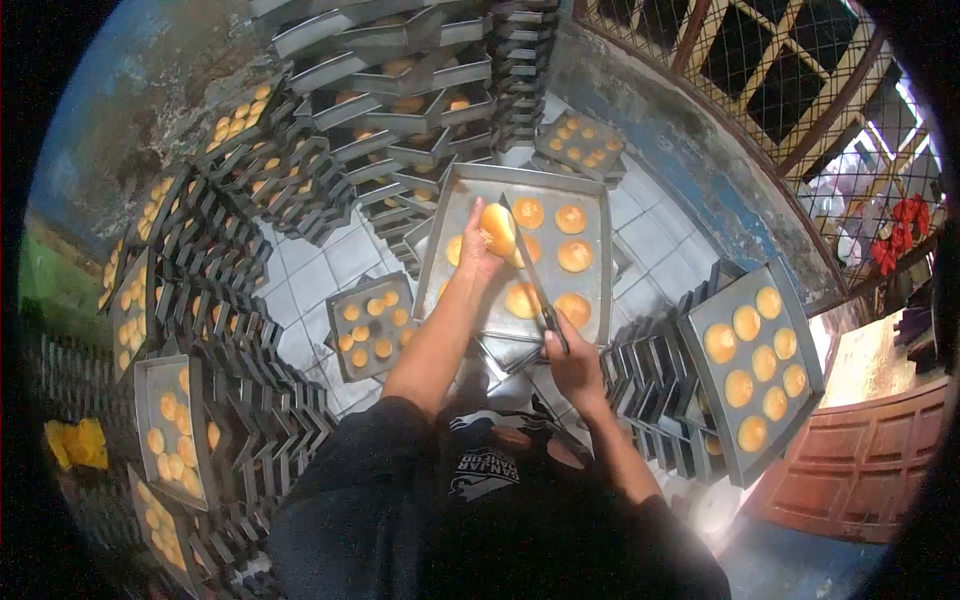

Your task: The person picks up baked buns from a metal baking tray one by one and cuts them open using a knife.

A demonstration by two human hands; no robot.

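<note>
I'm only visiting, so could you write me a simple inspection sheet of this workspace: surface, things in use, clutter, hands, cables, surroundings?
Surface: metal tray bearing round buns, above a tiled floor.
Things in use: one bun and a knife; whether the blade touches the bun is unclear.
Clutter: tall tray stacks on several sides, many trays holding buns.
Hands: left hand grips the bun; right hand grips the knife's handle.
Cables: nothing seen.
Surroundings: worn, peeling wall; meshed window.

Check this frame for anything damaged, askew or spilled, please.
The wall at upper left looks damaged, its paint patchy and worn. The tray stacks zigzag, though that may be deliberate. I see no buns spilled on the tiled floor.
</note>
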